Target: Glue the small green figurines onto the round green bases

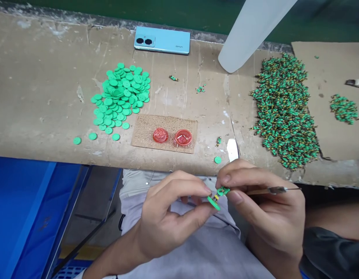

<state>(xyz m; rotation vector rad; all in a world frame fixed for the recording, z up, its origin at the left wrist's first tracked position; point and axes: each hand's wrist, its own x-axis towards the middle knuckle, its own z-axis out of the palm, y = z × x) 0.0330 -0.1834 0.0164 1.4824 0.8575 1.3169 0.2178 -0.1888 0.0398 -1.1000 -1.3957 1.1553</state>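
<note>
Fingers of the left hand [170,219] grasp the green disc [213,203] by its rim, while the thumb and forefinger of the right hand [269,207] pinch the upper end of the small figure [222,191] that meets it. Both pieces are just off the near edge of the table [36,89]. The disc is thin, round and bright green, tipped almost edge-on; the figure slants right and far from it, green at the top, with a yellow band and dark patches lower down. Whether the two are joined, I cannot tell. A slim tool [276,190] with a dark collar and needle-like tip lies in the right hand, pointing right. Farther left sits a heap of similar green discs [121,97]; at right, a broad pile of figures [286,112] in green, yellow and dark tones
</note>
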